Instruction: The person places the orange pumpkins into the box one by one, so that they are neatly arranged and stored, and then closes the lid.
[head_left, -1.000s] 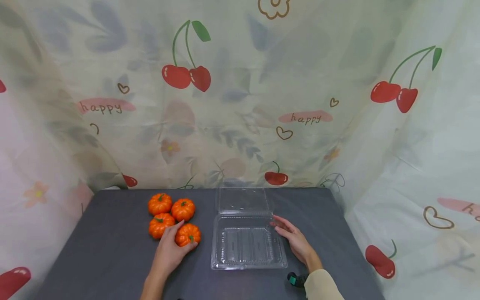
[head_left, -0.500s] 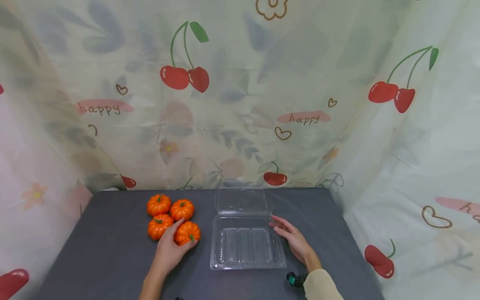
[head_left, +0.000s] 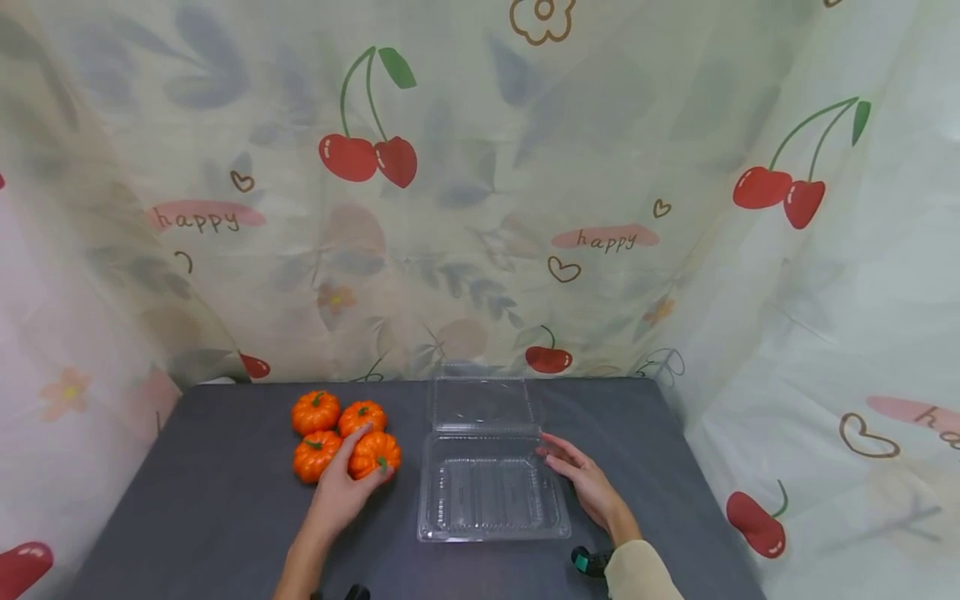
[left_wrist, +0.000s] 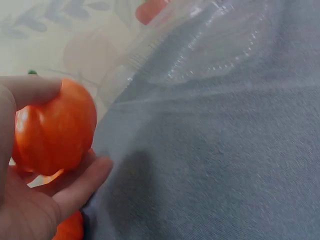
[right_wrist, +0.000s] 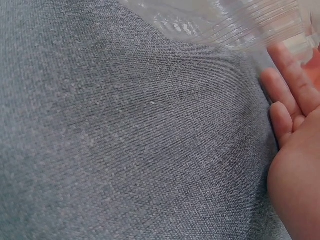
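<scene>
My left hand (head_left: 339,497) grips a small orange pumpkin (head_left: 373,452) with a green stem, thumb and fingers on opposite sides. In the left wrist view this pumpkin (left_wrist: 57,130) is up off the grey cloth, with its shadow below. Three similar pumpkins (head_left: 315,412) sit close behind and left of it. A clear plastic clamshell box (head_left: 495,529) stands with its lid (head_left: 483,402) folded back toward the curtain. Fingers of my right hand (head_left: 592,490) touch the box's right side near the hinge, loosely extended in the right wrist view.
A grey cloth (head_left: 202,500) covers the table. Printed curtain (head_left: 465,208) hangs along the back and both sides. A black strap (head_left: 588,561) with a green patch is at my right wrist, by a cream sleeve (head_left: 637,571).
The pumpkin in my left hand has risen a little from its place beside the others. My right hand stays at the box; the whole view shifts slightly.
</scene>
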